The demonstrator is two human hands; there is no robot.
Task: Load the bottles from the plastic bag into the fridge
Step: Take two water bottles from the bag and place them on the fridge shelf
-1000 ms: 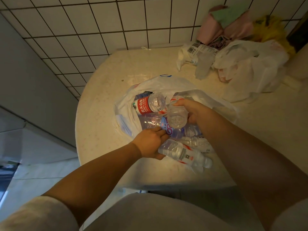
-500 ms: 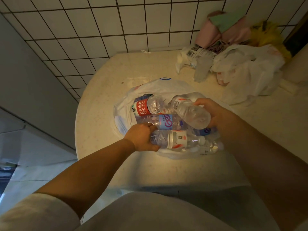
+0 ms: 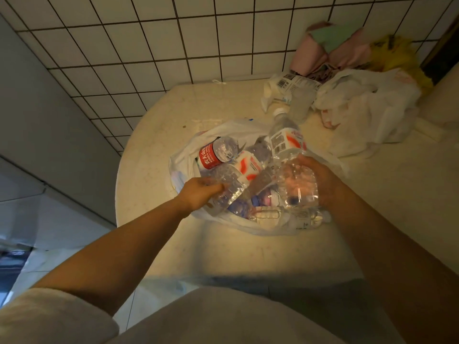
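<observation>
Bottles: clear plastic water bottles, heaped in an open white bag [image 3: 183,157] on the tabletop [image 3: 149,170], near its rounded edge.

- Bottle A [image 3: 231,184]: tilted, cap end in the heap; left hand [image 3: 198,192] grips its base end, fingers wrapped around it.
- Bottle B [image 3: 290,155]: red-and-white label, white cap pointing away toward the wall, raised above the heap; right hand [image 3: 320,180] holds its lower body, fingers clamped on it.
- Red-label bottle [image 3: 213,155]: lying in the bag's far side, untouched.
- Others: several more in the bag beneath the hands, one with a blue label; exact count cannot be told.

Progress, as judged: early. Two bottles are in hand but none is clear of the bag area; most of the load remains. Fridge not in view, so nothing stored can be confirmed.

Unclear: bag floor hidden by hands and bottles; transparent bodies overlap and blur. Beyond, a second white bag [image 3: 367,112], a clear cup [image 3: 301,103] and pink cloth [image 3: 323,53], not part of the task as far as can be judged.
</observation>
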